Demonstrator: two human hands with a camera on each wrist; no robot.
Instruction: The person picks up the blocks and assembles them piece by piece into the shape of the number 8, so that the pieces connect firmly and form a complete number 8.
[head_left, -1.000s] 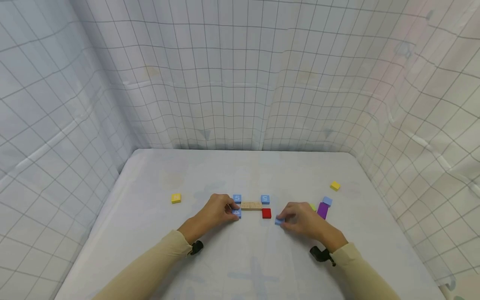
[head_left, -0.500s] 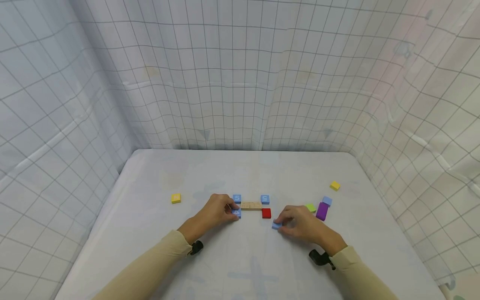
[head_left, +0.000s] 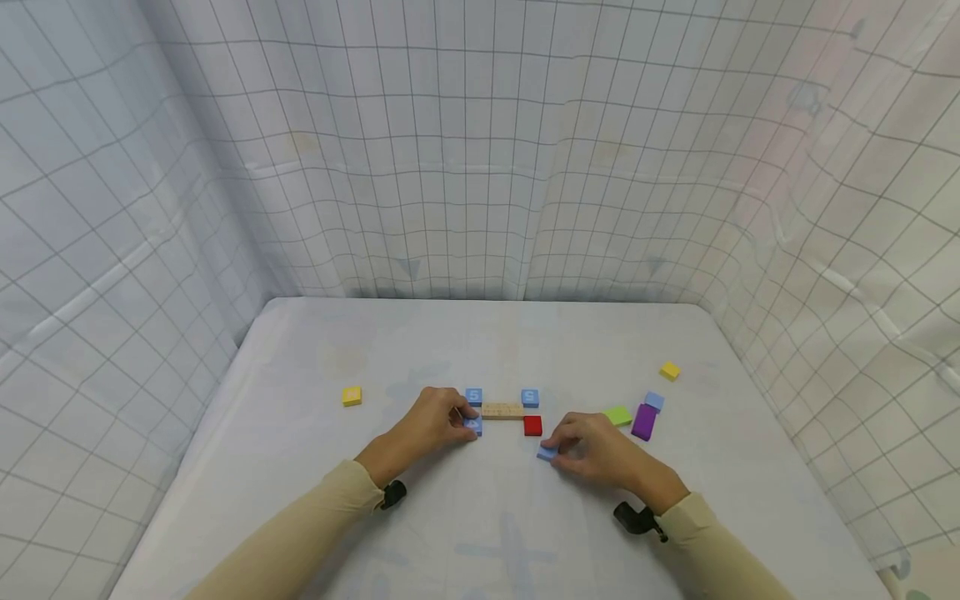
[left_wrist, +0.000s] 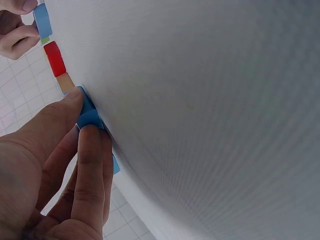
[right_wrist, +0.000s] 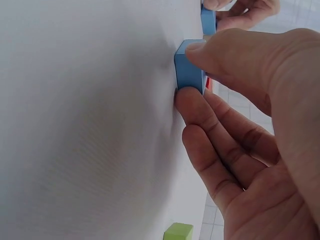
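In the head view my left hand [head_left: 433, 422] pinches a blue block [head_left: 474, 428] by its edges on the table, and its fingers partly hide the numeral on top. My right hand [head_left: 597, 448] pinches another blue block [head_left: 546, 454], in front of and right of a red block [head_left: 532, 426]. The right wrist view shows thumb and fingers on either side of that blue block [right_wrist: 190, 70], low over or on the cloth. A wooden bar [head_left: 502, 411] lies between the two hands. Two blue blocks, one left [head_left: 474, 397] and one right [head_left: 529, 397], stand at its ends; both bear a 5.
A green block [head_left: 618, 416], a purple block [head_left: 643, 422] and a blue block [head_left: 655, 402] lie right of the right hand. One yellow block [head_left: 670, 370] is farther back right, another yellow block [head_left: 352, 396] left. Gridded white curtains [head_left: 480, 167] surround the cloth-covered table [head_left: 420, 333].
My right hand has slid its blue block a little left and toward me, uncovering more of the green block. My left hand stays in place.
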